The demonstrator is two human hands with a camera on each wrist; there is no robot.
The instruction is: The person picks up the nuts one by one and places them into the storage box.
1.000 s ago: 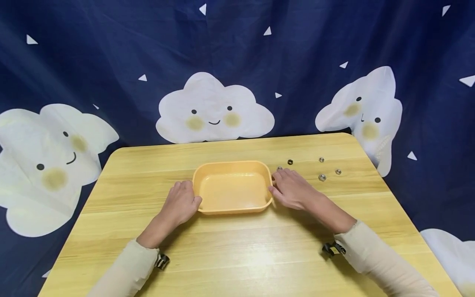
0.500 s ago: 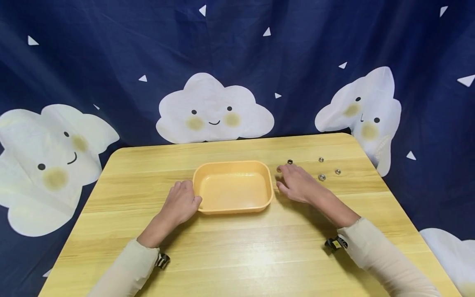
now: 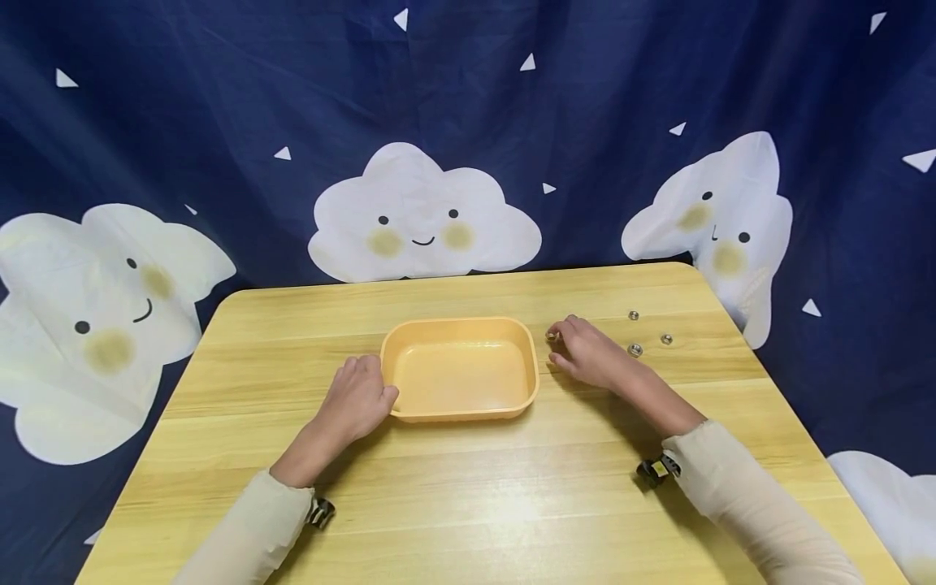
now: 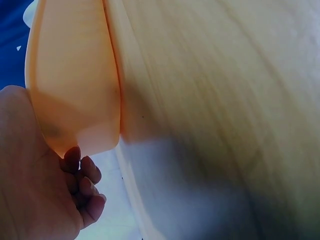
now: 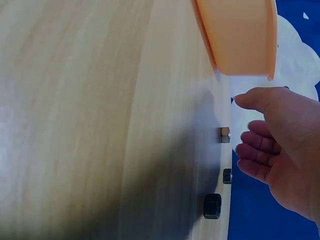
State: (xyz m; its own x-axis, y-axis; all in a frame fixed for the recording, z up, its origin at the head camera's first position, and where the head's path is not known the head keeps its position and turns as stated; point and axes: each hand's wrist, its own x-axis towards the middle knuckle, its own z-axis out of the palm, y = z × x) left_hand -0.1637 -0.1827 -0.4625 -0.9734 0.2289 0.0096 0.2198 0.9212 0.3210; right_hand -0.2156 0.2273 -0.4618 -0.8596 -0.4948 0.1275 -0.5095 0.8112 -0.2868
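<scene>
left hand point(image 3: 358, 398) is gripping the orange tray point(image 3: 461, 378) by its end; right hand point(image 3: 591, 355) is kinda relaxed, loosely bent near a metal nut point(image 5: 225, 135) on the tabletop point(image 3: 461, 504)

I face a wood-grained counter point(image 3: 409, 496) with rounded far corners. Behind it and to both its sides I see dark blue cloth point(image 3: 468, 89) printed with smiling white clouds point(image 3: 420, 195) and small white triangles point(image 3: 528, 62). A pale glare point(image 3: 512, 508) lies on the counter's near half.
</scene>
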